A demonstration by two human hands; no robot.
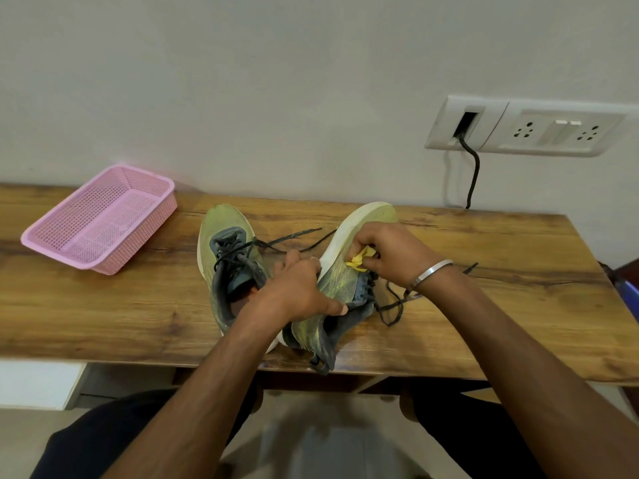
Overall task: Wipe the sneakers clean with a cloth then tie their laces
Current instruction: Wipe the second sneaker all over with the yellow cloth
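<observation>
Sideways, knit yellow-green sneaker point(337, 281) in left fingers point(297, 267); right fingers point(375, 252) pinching crumpled yellow cloth point(359, 261).

Wooden table point(484, 305) against wall. On it: pink basket point(100, 219) far left, one sneaker point(228, 267) centre, laces point(294, 238) loose.

On the wooden table point(501, 267) two yellow-green sneakers lie with loose dark laces. The left hand point(297, 292) grips the tilted sneaker point(332, 281) at its middle, turned on its side with the white sole point(349, 233) toward the wall. The right hand point(390, 254), a metal bangle point(430, 273) on its wrist, pinches a small yellow cloth point(359, 261) against the upper beside the sole. The other sneaker point(224, 250) rests upright to the left. A pink perforated basket point(100, 219) stands at the far left; a switch panel point(525, 127) with a black cable point(473, 171) is on the wall.
</observation>
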